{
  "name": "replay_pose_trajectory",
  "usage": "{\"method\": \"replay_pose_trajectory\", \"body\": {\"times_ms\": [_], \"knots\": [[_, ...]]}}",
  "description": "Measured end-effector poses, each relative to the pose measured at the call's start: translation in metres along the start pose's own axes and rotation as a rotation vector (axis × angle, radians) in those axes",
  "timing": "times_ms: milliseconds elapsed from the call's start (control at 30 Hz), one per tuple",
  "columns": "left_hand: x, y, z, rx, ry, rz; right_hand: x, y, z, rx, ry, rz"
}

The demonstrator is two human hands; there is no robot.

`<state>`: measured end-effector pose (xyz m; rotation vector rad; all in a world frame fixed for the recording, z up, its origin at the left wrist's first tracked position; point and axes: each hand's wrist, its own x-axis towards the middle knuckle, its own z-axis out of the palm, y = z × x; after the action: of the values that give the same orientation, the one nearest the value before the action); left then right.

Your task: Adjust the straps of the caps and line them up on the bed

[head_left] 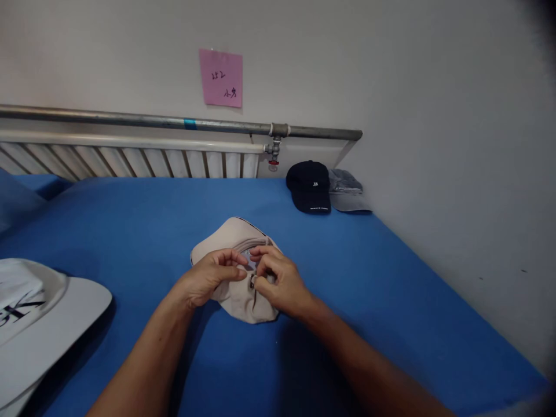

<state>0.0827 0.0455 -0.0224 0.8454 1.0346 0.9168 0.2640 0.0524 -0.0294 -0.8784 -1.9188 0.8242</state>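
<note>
A beige cap (230,234) lies on the blue surface (143,226) in front of me, its brim pointing away. My left hand (207,278) and my right hand (280,281) both pinch the strap at the back of the cap, fingers curled together around a small metal buckle (252,282). The two hands meet over the cap's rear opening and hide much of it.
A dark navy cap (310,186) and a grey cap (347,191) lie at the far right by the wall. A white brimmed hat (47,315) with black lettering sits at the left edge. A radiator (130,159) and a metal pipe (174,122) run along the back wall, under a pink note (220,77).
</note>
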Motion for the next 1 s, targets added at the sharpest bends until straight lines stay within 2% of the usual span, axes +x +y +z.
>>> {"method": "replay_pose_trajectory", "body": {"times_ms": [233,467,700,900,1000], "knots": [[0.002,-0.003,0.0,-0.03,-0.014,-0.007,0.0,-0.002,0.001,-0.051,-0.066,0.054],[0.001,-0.001,0.0,-0.012,0.027,0.016,0.003,-0.003,-0.012,-0.002,-0.22,0.03],[0.002,-0.002,-0.001,-0.004,0.029,0.034,0.0,-0.002,-0.006,-0.088,-0.129,-0.019],[0.001,-0.001,0.003,-0.027,0.035,0.034,-0.004,-0.002,0.003,-0.215,-0.078,-0.122],[0.0,-0.001,0.004,-0.001,0.04,0.027,-0.005,-0.002,0.007,-0.221,-0.051,-0.11]]}}
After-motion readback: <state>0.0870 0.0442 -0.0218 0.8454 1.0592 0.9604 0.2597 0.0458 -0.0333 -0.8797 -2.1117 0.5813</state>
